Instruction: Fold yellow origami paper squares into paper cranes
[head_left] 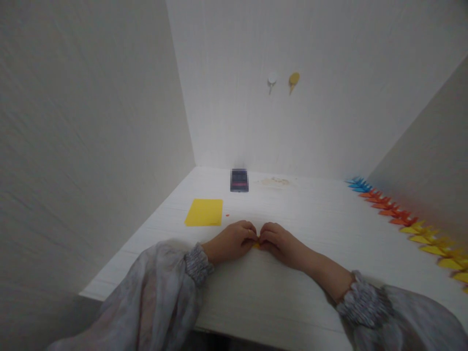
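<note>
Both hands meet low over the middle of the white table, fingertips almost touching. Between them shows a small bit of yellow folded paper (256, 245), mostly hidden by the fingers. My left hand (237, 240) is closed, its fingers pinching the paper from the left. From the right, my right hand (278, 242) pinches the same piece with curled fingers. Left of the hands and farther back lies a square stack of yellow paper (204, 212), flat on the table. A tiny orange-red scrap (227, 215) sits just right of that stack.
A row of folded paper figures, blue (359, 185), red-orange (387, 205) and yellow (431, 240), runs along the right wall. A dark, blurred rectangular object (239, 180) stands near the back wall. Two hooks, white (272, 79) and yellow (294, 79), are on that wall.
</note>
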Action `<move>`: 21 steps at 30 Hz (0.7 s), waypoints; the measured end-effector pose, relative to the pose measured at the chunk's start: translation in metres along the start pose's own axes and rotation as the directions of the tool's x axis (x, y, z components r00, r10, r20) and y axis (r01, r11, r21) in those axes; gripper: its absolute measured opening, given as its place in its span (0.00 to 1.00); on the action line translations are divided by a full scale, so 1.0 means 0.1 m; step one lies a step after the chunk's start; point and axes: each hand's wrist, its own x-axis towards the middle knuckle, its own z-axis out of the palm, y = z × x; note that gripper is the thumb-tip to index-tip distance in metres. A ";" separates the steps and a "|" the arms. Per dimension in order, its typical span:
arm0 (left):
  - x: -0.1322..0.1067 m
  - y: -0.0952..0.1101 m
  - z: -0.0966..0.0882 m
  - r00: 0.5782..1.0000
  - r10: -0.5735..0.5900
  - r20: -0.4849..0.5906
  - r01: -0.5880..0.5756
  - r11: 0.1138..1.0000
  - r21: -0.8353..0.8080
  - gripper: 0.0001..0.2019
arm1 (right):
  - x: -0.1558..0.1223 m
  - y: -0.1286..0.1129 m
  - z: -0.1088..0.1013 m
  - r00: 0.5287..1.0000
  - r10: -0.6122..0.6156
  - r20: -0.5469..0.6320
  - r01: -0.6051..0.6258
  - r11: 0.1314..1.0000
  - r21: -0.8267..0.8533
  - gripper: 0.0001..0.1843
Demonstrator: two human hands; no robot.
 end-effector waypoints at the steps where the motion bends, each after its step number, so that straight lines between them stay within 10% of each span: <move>1: 0.00 0.00 0.00 1.000 0.003 0.000 -0.003 1.000 0.002 0.10 | 0.00 -0.01 0.01 1.000 0.004 0.003 -0.004 1.000 -0.008 0.07; 21: 0.04 -0.14 0.08 0.973 -0.230 -0.014 0.213 0.921 -0.327 0.09 | 0.05 -0.04 0.11 0.983 0.182 -0.021 -0.180 0.981 0.077 0.06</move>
